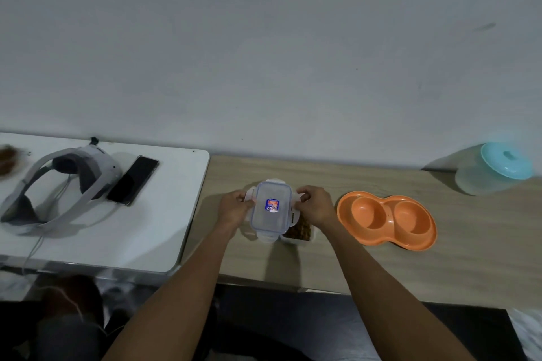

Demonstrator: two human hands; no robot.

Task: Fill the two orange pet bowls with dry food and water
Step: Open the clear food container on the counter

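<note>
Both hands, left (234, 204) and right (315, 204), pinch the lid (271, 206) by its side flaps, lifting it off the tub (299, 231) of kibble so it can go into the empty bowls (386, 219) just right.

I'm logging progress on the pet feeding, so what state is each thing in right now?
Lid: off the container, held by both hands.
Left hand: gripping the lid's left side.
Right hand: gripping the lid's right side.
Food container: open, brown dry food inside.
Orange pet bowls: both wells empty.
Jug: closed with a blue lid; contents unclear.
Phone: screen dark.
</note>
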